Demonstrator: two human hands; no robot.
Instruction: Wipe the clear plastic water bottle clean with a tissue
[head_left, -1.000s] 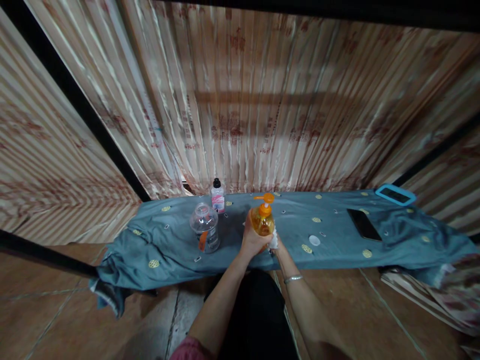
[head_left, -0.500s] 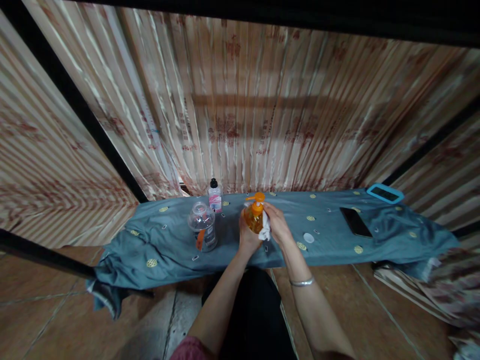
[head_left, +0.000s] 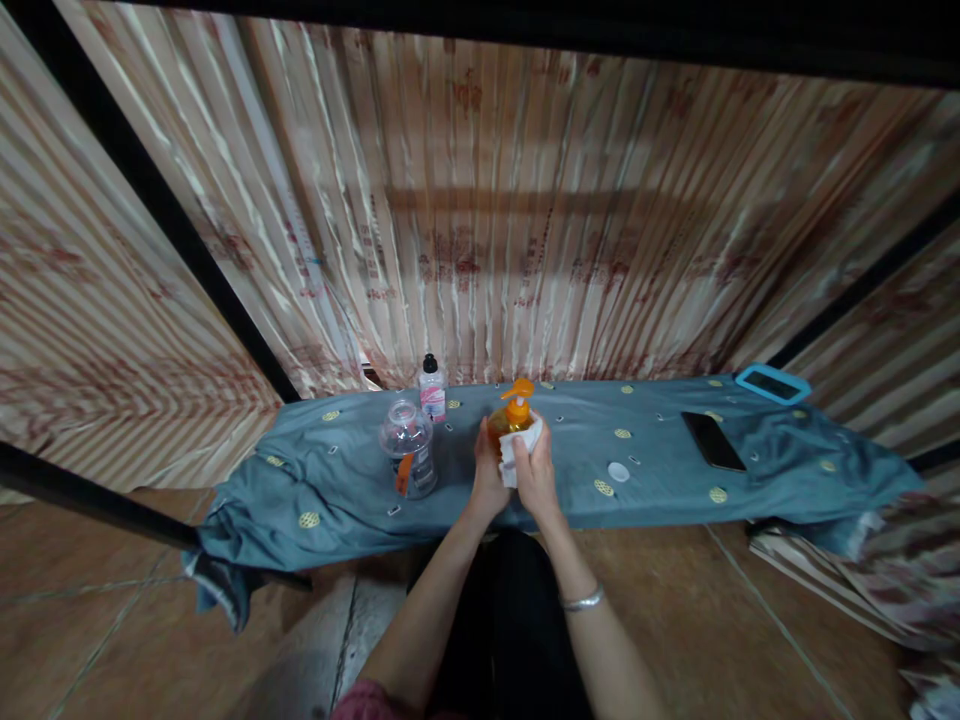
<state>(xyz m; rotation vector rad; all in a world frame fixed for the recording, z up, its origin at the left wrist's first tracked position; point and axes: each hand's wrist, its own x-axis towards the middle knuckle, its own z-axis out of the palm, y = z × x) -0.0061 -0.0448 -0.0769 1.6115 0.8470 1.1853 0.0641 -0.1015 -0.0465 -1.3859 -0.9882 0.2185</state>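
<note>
An amber pump bottle (head_left: 517, 412) with an orange pump head stands upright between my hands, over the middle of the cloth-covered bench. My left hand (head_left: 489, 472) is wrapped round its left side. With my right hand (head_left: 537, 470) I press a white tissue (head_left: 511, 462) against the front and right side of the bottle; the thumb lies over the tissue. The lower part of the bottle is hidden behind tissue and fingers. To the left are a clear plastic cup (head_left: 409, 445) with a domed lid and a small pink-labelled bottle (head_left: 432, 390) with a black cap.
A blue-grey patterned cloth (head_left: 555, 505) covers the narrow bench. Right of my hands lie a small whitish disc (head_left: 619, 472), a black phone (head_left: 712, 441) and a blue-framed device (head_left: 772, 384). Striped curtains (head_left: 480, 230) hang behind, with dark frame bars around.
My right hand has moved from the bottle's right side round to its front, carrying the tissue across. My left hand still holds the bottle. The view has shifted slightly.
</note>
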